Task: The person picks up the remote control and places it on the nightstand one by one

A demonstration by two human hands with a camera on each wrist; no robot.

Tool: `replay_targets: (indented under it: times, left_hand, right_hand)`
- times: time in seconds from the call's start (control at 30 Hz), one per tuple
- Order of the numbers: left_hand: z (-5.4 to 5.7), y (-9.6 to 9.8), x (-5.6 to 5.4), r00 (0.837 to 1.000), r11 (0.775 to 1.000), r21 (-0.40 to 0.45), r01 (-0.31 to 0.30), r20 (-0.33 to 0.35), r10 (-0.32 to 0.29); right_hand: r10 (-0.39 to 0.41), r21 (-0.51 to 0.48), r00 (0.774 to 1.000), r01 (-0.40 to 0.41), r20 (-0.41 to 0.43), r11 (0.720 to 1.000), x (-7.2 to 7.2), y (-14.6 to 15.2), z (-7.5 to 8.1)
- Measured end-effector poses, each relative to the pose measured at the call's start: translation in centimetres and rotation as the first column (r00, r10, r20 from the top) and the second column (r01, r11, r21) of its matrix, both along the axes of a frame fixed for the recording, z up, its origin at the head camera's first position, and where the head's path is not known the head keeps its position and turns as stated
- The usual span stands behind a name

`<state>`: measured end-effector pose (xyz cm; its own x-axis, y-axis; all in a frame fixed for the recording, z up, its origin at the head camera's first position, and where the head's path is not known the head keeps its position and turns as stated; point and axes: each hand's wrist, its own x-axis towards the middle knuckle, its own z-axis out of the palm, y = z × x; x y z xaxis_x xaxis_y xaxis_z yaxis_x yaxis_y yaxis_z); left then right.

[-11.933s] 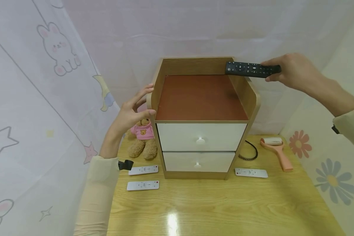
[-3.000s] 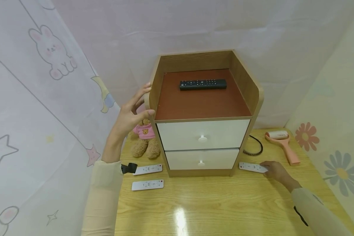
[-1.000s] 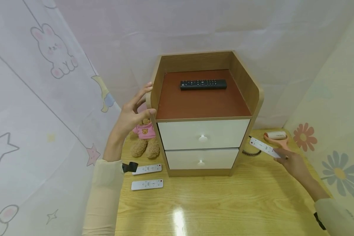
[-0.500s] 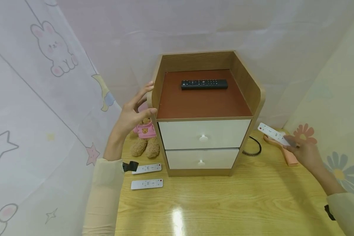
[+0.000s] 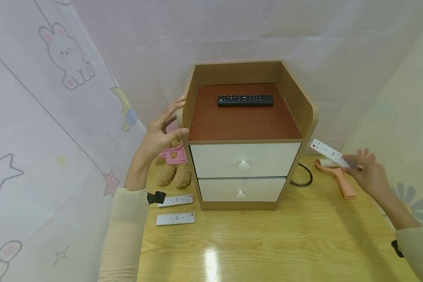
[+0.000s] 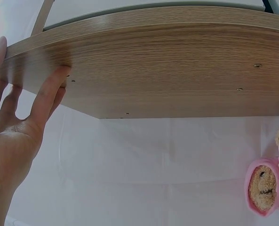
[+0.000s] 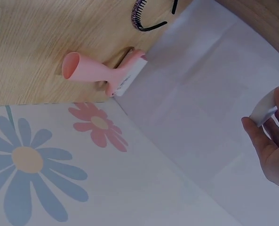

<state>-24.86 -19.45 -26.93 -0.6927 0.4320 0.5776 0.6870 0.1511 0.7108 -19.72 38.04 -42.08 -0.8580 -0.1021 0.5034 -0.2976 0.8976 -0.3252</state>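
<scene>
My right hand (image 5: 371, 177) pinches a white remote control (image 5: 326, 150) by one end, raised to the right of the small cabinet (image 5: 252, 159). The right wrist view shows the same remote (image 7: 265, 107) between thumb and fingers, mostly cut off by the frame edge. With fingers spread, my left hand (image 5: 156, 140) touches the cabinet's left side panel near its upper front corner; the left wrist view has its fingertips against the wooden panel (image 6: 167, 70). On the cabinet's reddish-brown top lies a black remote control (image 5: 245, 101). Both white drawers (image 5: 244, 160) look closed.
Two white remotes (image 5: 175, 219) lie on the wooden table (image 5: 253, 243) at front left. Behind them a teddy bear (image 5: 174, 156) in a pink top sits against the cabinet. A toothed headband (image 5: 304, 182) and an orange-pink lint roller (image 5: 342, 182) are on the right.
The black remote, earlier in my right hand, now lies on the cabinet top. My right hand has picked the white remote off the table and lifted it. My left hand has stayed put.
</scene>
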Motion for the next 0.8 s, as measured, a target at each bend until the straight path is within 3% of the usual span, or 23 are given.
replay_targets:
  times: [0.23, 0.5, 0.8]
  left_hand:
    - [0.0, 0.0, 0.0, 0.999, 1.000, 0.007, 0.018, -0.026, -0.018]
    - [0.0, 0.0, 0.0, 1.000, 1.000, 0.000, 0.014, -0.023, -0.014]
    - [0.0, 0.0, -0.1, 1.000, 1.000, 0.009, 0.007, -0.014, -0.007]
  right_hand:
    - [-0.010, -0.005, 0.999, 0.010, 0.038, 1.000, -0.2, 0.1, 2.1]
    - [-0.022, -0.024, 0.999, 0.021, -0.024, 0.999, -0.5, 0.2, 4.4]
    - [-0.049, -0.033, 0.999, 0.049, -0.001, 0.998, -0.9, -0.2, 7.3]
